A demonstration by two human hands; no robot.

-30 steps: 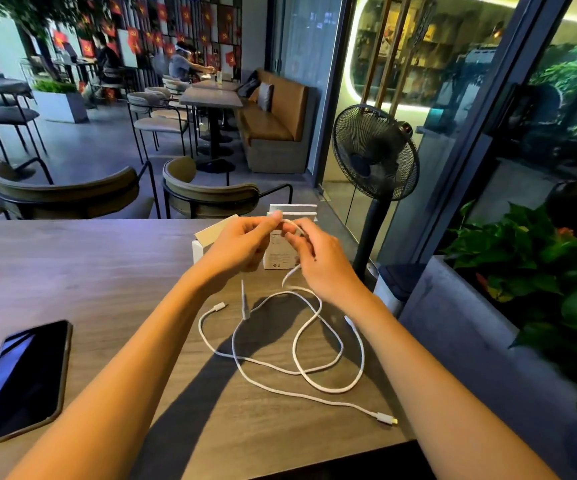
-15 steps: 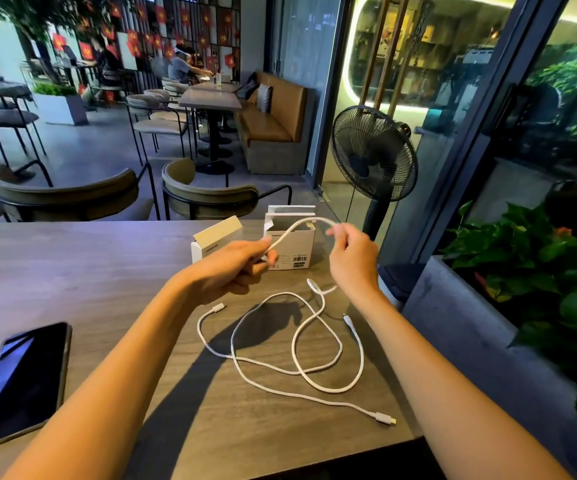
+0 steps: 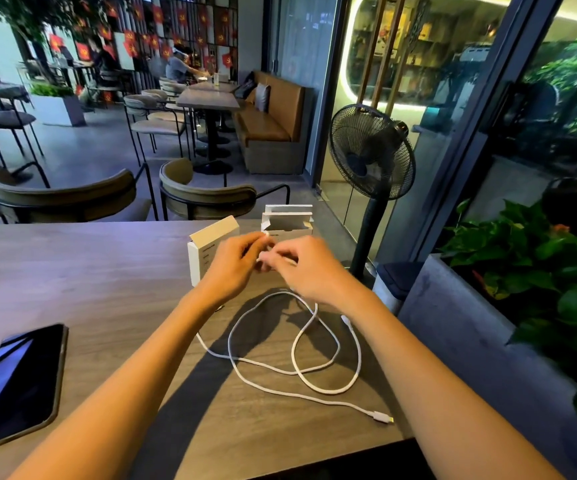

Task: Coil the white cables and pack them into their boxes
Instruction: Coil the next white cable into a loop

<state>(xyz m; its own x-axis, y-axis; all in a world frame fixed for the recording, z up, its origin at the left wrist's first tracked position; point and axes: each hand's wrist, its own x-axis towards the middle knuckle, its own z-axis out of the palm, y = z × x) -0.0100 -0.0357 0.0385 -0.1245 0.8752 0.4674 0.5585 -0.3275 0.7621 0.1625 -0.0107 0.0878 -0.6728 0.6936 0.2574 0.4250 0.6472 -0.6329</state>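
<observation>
Left hand (image 3: 233, 268) and right hand (image 3: 309, 271) both pinch the thin white cable (image 3: 315, 344); its loose loops trail toward six o'clock across the wooden counter (image 3: 89, 278), open white cardboard boxes (image 3: 287, 220) at twelve.

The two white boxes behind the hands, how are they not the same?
The left box sits nearer the person; the right box sits farther back. The left box shows a side with small print and one flap tipped up; the right box faces front, its top flaps standing open. Both are white, open and on the table.
</observation>
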